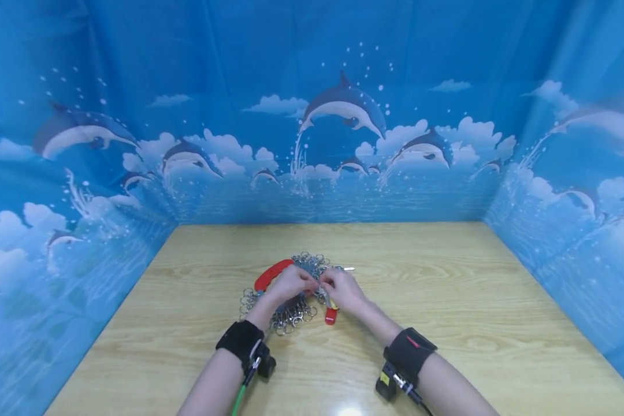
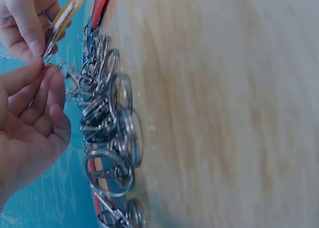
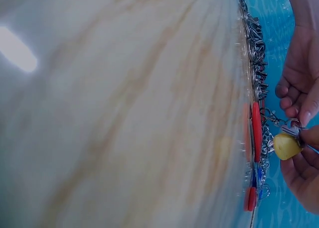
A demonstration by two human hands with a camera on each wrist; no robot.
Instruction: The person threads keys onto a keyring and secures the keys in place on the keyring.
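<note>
My left hand point(image 1: 294, 282) pinches a small metal split ring point(image 3: 294, 122) between thumb and fingertips, and a short chain with a swivel clasp point(image 2: 75, 76) hangs from it. Facing it, my right hand point(image 1: 343, 289) grips a yellow-ended metal piece point(image 3: 287, 146) whose metal part meets the ring. Its exact kind I cannot tell. The fingertips of both hands almost meet over a pile of silver key rings and clasps point(image 2: 110, 118). Behind the left hand lies a curved red handle-like piece point(image 1: 273, 274), partly covered by that hand.
A small red piece with a pale label point(image 1: 330, 316) lies below the right hand. A thin silvery piece point(image 1: 349, 268) sticks out beyond that hand. All this rests on a wood-grain table point(image 1: 421, 254), enclosed by a blue dolphin-print curtain point(image 1: 239, 58) at the back and sides.
</note>
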